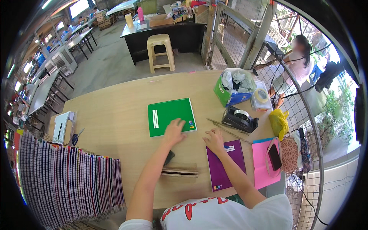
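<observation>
A green spiral notebook (pixel 168 113) lies on the table with its coil along the far edge. My left hand (pixel 175 131) rests on its near edge, fingers spread over the cover. Closer to me on the right lies a purple notebook (pixel 227 168), turned with its printed mark toward me. My right hand (pixel 214 140) is at its far left corner, fingers apart and slightly bent, and my forearm crosses the cover. Just beyond that hand lie loose metal binding coils (pixel 226 128). Neither hand visibly grips anything.
A tall row of spiral notebooks (pixel 73 172) fills the left. Scissors (pixel 78 137) lie behind it. A tape dispenser (pixel 240 119), a box of crumpled plastic (pixel 234 90) and a pink folder (pixel 264 165) with a phone (pixel 274 157) stand right, beside a wire mesh (pixel 303 126). Someone (pixel 301 61) is beyond it.
</observation>
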`<state>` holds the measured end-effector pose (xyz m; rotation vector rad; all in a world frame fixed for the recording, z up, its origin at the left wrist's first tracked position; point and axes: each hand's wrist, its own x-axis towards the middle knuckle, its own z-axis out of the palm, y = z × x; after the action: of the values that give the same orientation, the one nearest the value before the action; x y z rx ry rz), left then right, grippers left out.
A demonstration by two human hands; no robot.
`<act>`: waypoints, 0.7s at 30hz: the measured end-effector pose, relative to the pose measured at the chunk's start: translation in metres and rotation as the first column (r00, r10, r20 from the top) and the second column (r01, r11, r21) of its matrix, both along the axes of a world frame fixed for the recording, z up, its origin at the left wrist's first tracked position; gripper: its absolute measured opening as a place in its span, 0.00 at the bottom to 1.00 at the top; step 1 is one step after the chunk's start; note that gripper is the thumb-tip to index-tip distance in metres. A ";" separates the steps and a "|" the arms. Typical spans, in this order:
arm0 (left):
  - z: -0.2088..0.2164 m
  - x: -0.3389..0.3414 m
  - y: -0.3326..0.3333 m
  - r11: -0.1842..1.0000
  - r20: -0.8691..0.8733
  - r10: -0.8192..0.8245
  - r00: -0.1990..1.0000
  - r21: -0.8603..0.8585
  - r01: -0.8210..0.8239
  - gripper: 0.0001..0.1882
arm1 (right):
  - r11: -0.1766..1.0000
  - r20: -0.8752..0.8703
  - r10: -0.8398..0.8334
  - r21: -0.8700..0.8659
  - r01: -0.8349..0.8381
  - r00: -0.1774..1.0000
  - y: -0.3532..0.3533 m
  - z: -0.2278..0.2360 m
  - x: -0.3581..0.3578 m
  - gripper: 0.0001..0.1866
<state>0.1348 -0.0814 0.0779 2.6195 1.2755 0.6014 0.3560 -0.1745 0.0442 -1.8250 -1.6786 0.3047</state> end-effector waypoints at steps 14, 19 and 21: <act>-0.044 0.005 0.032 0.977 -0.123 -0.106 0.987 -0.196 0.080 0.09 | 0.999 -0.190 0.044 -0.007 -0.046 0.981 -0.009 0.001 0.014 0.17; -0.049 0.007 0.023 0.990 -0.170 -0.117 0.979 -0.092 0.102 0.14 | 0.998 -0.197 0.053 -0.014 -0.057 0.979 -0.002 0.008 0.002 0.17; -0.038 0.009 0.016 0.989 -0.093 -0.131 0.987 -0.086 0.124 0.16 | 0.999 -0.214 0.040 -0.018 -0.045 0.976 0.001 0.008 0.002 0.16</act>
<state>0.1437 -0.0656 0.0402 2.6686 1.1212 0.3974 0.3575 -0.1736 0.0526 -1.7075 -1.5708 0.5215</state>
